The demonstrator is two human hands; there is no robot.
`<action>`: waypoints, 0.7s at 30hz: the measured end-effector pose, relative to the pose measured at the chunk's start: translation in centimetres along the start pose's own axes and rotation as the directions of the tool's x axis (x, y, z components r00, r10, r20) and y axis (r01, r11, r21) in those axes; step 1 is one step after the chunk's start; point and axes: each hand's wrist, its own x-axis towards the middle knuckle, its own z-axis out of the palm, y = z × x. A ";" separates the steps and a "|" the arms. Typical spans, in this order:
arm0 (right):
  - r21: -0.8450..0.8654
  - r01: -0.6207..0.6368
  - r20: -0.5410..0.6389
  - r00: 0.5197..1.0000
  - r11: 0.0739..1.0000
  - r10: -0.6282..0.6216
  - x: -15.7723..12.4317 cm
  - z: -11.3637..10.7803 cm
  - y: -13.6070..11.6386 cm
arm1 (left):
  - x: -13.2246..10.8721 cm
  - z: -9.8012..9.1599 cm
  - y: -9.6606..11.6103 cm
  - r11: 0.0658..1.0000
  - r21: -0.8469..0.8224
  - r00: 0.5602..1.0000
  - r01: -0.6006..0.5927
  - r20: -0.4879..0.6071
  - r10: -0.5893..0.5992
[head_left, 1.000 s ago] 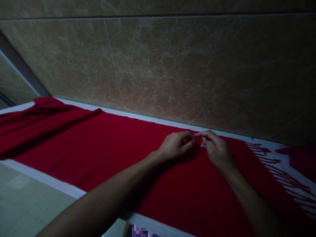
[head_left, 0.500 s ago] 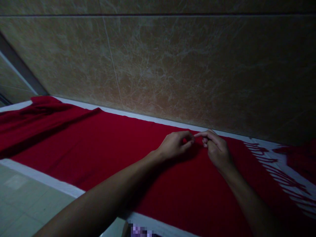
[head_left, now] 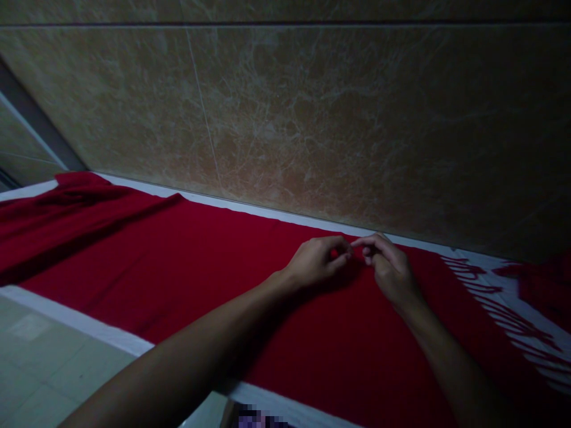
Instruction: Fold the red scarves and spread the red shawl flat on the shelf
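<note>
A long red fringed scarf point(head_left: 214, 255) lies spread on a narrow white surface point(head_left: 75, 309), bunched into folds at its left end. Over its far part, my left hand point(head_left: 319, 260) is curled, thumb and index finger pinched together; whatever may be between the tips is too small to make out. Close beside it, my right hand point(head_left: 392, 267) has its index finger stretched toward the left fingertips, almost touching them. The other right fingers are bent in, and I cannot tell whether they hold anything. To the right of my hands runs the scarf's fringe point(head_left: 504, 315).
A brown marbled tile wall point(head_left: 267, 107) rises along the far edge. More dark red cloth point(head_left: 546, 291) lies at the right, beyond the fringe. Pale floor tiles point(head_left: 35, 356) show at lower left. A pixelated patch is at the bottom edge.
My right hand's curled fingers have shifted very slightly left. My left hand keeps its pinch in the same place, and the scarf lies as before.
</note>
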 end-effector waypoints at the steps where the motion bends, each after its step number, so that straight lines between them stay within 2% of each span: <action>1: 0.017 -0.010 0.000 1.000 1.000 0.010 0.0 0.1 0.0 | 0.0 0.0 0.0 1.000 0.000 1.000 0.000 -0.001 0.000; 5: 0.056 -0.023 0.002 1.000 0.998 0.023 -0.1 0.2 0.0 | 0.0 0.0 0.1 1.000 0.001 1.000 0.006 -0.004 -0.006; 15: -0.037 0.032 -0.004 0.999 0.999 -0.032 -0.1 -0.1 0.2 | -0.1 0.0 0.4 1.000 -0.022 1.000 0.005 0.006 -0.005; 21: -0.050 0.001 0.008 1.000 0.999 0.000 -0.3 0.5 0.4 | 0.0 -0.1 0.0 1.000 0.004 1.000 -0.012 -0.006 0.012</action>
